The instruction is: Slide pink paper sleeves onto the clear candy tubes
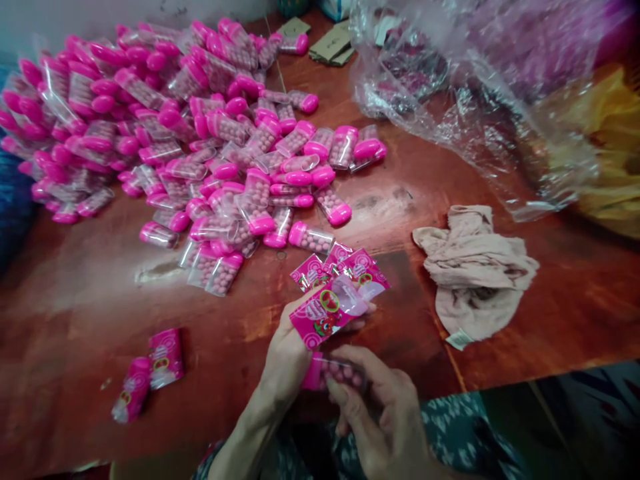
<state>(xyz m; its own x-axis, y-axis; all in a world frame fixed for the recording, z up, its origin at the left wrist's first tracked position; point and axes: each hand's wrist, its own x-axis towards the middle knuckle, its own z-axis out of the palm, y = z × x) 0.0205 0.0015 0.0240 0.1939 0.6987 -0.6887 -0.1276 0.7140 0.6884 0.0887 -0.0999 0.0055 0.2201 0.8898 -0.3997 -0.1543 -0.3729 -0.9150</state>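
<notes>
My left hand (285, 353) is closed on a pink printed sleeve (320, 317) with a clear end, held just above the table edge. Right below it, my right hand (385, 407) grips a clear candy container (343, 373) full of small pink balls, its pink cap pointing left toward my left wrist. Several more printed sleeves (370, 267) lie fanned out just beyond my left hand. Two containers in printed sleeves, one of them a dark pink pack (167, 357), rest on the table to the left.
A big heap of pink-capped containers (150, 120) covers the table's back left. A crumpled beige cloth (475, 267) lies at the right. Clear plastic bags (450, 100) and a yellow bag (610, 147) fill the back right. Cardboard pieces (333, 43) sit at the back.
</notes>
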